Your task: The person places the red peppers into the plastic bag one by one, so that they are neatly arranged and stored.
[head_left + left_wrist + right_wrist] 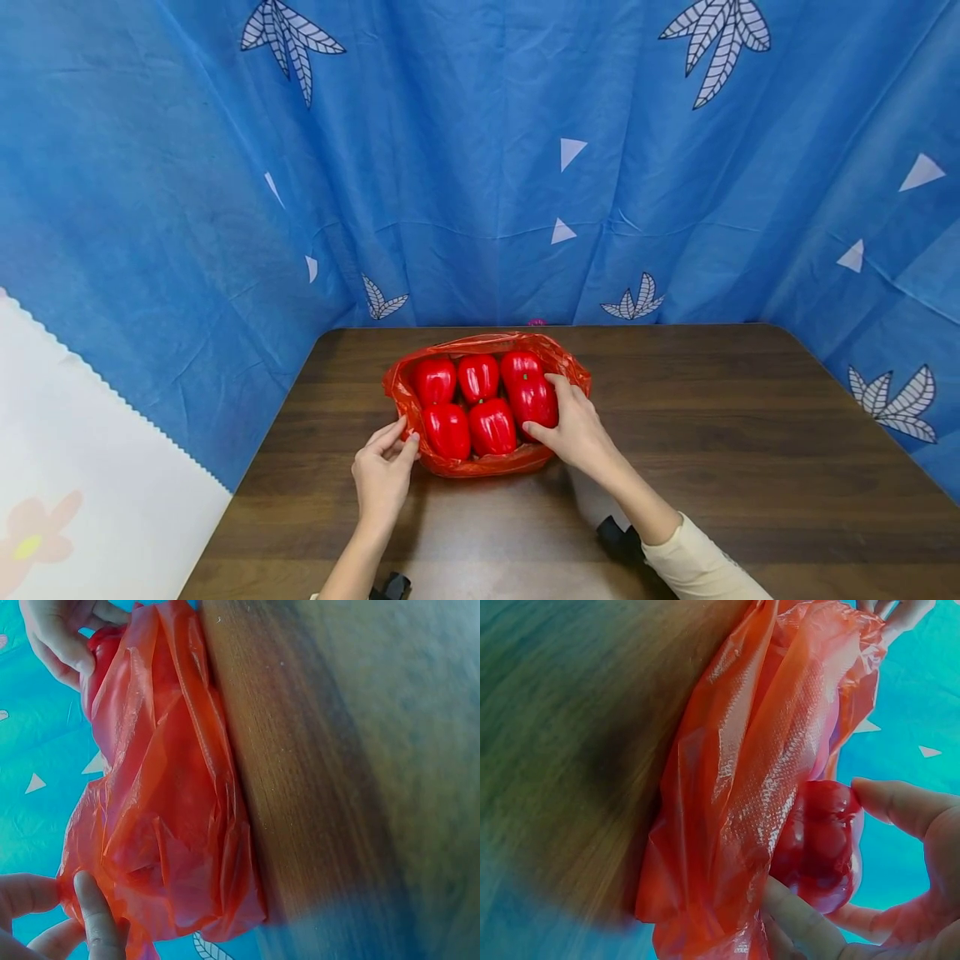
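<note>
An orange-red plastic bag (480,468) lies on the table with its mouth spread wide, several glossy red bell peppers (447,431) set in rows inside. At the bag's near left edge my left hand (381,482) pinches the rim between thumb and fingers, as the left wrist view shows at the bag's edge (86,817). My right hand (577,429) grips the bell pepper (534,400) at the bag's right end, thumb on the near side and fingers on the far side. In the right wrist view this bell pepper (821,847) sits partly behind the bag's wall.
The dark wooden table (712,417) reaches to both sides of the bag. Behind it hangs a blue curtain (480,167) with white leaf and triangle prints. A white cloth with a flower print (90,467) lies at the left.
</note>
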Available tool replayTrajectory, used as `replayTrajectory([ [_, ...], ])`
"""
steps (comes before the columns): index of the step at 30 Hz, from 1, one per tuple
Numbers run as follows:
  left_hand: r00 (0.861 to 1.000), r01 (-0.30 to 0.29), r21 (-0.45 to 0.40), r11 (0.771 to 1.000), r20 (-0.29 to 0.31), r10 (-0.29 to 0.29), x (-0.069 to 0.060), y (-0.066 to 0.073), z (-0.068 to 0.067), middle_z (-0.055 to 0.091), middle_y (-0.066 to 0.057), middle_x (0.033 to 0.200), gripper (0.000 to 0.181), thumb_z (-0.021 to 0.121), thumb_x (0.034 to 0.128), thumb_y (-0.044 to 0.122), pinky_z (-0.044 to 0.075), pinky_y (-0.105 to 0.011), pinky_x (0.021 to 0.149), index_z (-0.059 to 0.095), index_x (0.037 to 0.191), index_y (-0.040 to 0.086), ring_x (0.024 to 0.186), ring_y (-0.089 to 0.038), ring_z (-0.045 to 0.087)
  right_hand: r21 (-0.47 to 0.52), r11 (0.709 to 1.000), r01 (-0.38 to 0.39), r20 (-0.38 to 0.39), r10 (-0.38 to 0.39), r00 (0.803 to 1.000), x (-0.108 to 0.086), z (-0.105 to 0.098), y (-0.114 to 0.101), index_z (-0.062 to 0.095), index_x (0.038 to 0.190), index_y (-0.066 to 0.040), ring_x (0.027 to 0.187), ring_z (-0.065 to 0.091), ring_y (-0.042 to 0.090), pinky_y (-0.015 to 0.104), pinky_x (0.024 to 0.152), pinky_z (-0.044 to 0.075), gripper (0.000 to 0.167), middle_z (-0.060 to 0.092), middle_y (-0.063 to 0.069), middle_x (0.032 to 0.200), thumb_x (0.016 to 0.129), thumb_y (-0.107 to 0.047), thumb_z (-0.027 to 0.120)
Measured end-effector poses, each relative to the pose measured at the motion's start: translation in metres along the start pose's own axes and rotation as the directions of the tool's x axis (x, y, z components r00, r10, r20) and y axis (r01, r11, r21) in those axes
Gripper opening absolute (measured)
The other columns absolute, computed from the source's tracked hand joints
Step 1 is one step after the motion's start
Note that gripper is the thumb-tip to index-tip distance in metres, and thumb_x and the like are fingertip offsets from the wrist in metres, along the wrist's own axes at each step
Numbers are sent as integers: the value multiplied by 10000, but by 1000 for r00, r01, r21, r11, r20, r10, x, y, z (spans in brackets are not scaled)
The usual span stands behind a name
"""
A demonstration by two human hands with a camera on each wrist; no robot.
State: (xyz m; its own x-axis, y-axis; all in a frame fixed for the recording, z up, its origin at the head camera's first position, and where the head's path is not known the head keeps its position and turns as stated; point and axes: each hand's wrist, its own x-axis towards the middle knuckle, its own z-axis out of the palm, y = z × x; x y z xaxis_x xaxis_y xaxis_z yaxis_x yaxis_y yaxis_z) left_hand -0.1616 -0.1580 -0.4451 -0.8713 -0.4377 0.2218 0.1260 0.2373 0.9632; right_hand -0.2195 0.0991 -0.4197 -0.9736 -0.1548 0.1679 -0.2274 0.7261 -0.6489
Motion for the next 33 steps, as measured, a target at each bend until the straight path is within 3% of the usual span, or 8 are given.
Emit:
replayTrajectory([
  [13, 1000, 8, -8, 1000, 3, -8, -1, 2, -1, 669, -208, 1173, 337, 712, 853, 7, 519, -65, 652, 678, 1185, -42, 625, 24, 619, -13, 999, -39, 46, 39, 998, 2, 0, -2, 392, 1378, -55, 1140, 535, 376, 518, 774, 594, 784, 526, 211, 1288, 751, -224, 831],
  [20, 1000, 15, -17, 1000, 5, -15, -1, 2, 0, 668, -207, 1177, 337, 710, 857, 15, 523, -68, 664, 677, 1188, -39, 636, -30, 654, -35, 996, -81, 78, 83, 993, 4, 5, 3, 408, 1362, -42, 1102, 557, 356, 512, 773, 594, 777, 557, 207, 1253, 749, -257, 836],
  [33, 1000, 29, -10, 1000, 11, -28, -1, 2, 0, 664, -203, 1189, 341, 705, 865, 25, 522, -68, 669, 672, 1198, -36, 637, -19, 649, -73, 995, -63, 84, 69, 994, 8, 11, 9, 429, 1337, -38, 1045, 597, 338, 506, 776, 595, 764, 599, 196, 1209, 741, -277, 842],
])
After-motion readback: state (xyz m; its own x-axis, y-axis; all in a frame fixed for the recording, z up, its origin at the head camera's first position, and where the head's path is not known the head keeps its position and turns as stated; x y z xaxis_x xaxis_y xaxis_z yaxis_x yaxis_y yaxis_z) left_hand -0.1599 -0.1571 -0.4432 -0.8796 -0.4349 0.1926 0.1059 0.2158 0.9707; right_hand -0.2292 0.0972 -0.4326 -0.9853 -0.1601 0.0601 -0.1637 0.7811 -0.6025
